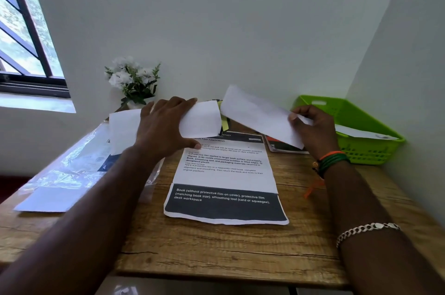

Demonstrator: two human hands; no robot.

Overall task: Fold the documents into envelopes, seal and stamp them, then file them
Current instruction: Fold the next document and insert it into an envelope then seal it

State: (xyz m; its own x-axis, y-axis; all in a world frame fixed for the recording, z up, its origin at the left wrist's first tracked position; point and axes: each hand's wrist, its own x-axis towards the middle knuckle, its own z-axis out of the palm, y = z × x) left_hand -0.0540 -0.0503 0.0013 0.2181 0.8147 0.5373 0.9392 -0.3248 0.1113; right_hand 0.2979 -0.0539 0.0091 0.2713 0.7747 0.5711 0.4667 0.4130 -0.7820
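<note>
My left hand [166, 123] grips a white envelope [202, 119] held above the desk, fingers over its top and thumb beneath. My right hand [310, 126] pinches the near end of a folded white document [255, 114], which slants up toward the envelope's right end. The two papers almost meet at the middle but stay apart. A printed sheet [226, 179] with a dark lower band lies flat on the wooden desk [216, 246] below both hands. Another white envelope [361, 133] lies in the green basket [346, 111] at the right.
A vase of white flowers [132, 80] stands at the back. Clear plastic sleeves with papers [69, 167] cover the desk's left side. A dark booklet with red [279, 144] lies behind the printed sheet. Walls close in behind and at the right; a window is at left.
</note>
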